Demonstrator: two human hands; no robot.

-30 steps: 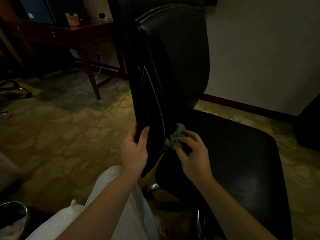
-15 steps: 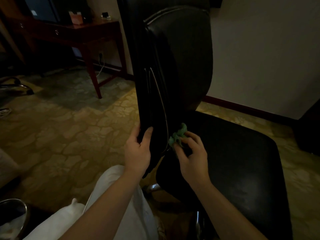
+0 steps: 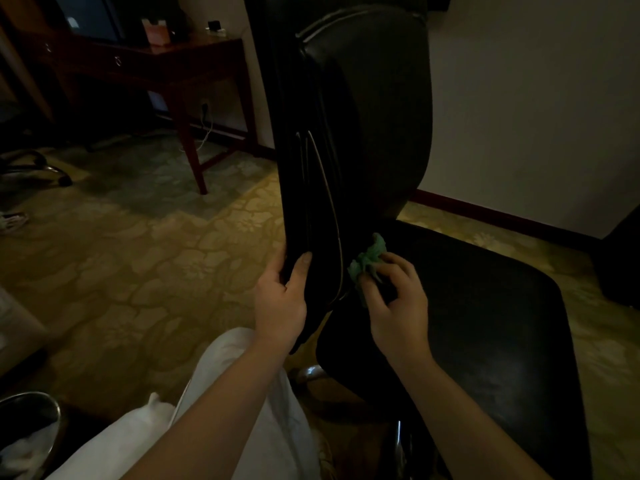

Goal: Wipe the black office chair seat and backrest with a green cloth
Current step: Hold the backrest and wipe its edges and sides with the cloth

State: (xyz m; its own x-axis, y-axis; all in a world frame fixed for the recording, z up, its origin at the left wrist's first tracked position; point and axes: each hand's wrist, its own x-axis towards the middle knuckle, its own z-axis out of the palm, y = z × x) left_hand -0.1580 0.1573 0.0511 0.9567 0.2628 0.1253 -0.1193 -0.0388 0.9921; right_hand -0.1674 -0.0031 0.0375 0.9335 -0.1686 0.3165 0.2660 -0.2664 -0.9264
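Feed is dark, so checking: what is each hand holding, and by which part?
The left hand grips the backrest by its lower side edge. The right hand pinches the bunched green cloth by its near end.

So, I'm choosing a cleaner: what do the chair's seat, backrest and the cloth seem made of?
The black padded chair seat looks like smooth leather or vinyl: soft glare shows on it. The tall black backrest looks alike, with pale piped seams. The small green cloth seems soft matt fabric: it crumples into folds.
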